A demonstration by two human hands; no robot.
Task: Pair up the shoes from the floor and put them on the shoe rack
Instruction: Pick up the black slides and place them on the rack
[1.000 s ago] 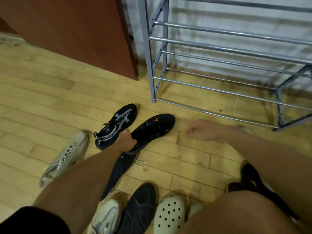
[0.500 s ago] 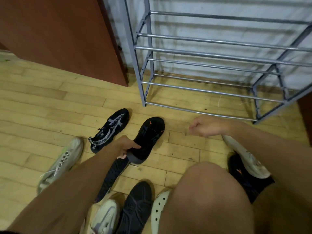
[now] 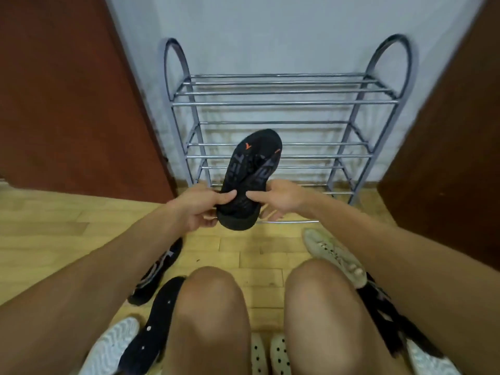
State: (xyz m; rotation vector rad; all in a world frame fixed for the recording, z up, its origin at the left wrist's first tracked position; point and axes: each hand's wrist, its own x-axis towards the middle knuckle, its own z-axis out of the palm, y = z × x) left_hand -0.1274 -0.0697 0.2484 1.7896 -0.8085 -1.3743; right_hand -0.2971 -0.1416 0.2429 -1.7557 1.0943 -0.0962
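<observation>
1. In front of the shoe rack [image 3: 281, 104], nearest the knees, loose shoes lie on the floor, among them a pale sneaker [image 3: 335, 257].
2. Nearer the rack, the left hand [image 3: 198, 209] and right hand [image 3: 278, 197] both pinch the black shoe [image 3: 250, 180] at its heel end, toe pointing at the rack.
3. It looks light and soft; the firmer heel seems the surest hold.

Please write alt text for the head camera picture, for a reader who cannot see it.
Both hands, left hand and right hand, hold a black shoe with orange marks by its heel end, toe pointing at an empty metal shoe rack against the wall. More shoes lie on the wooden floor around the person's knees.
</observation>
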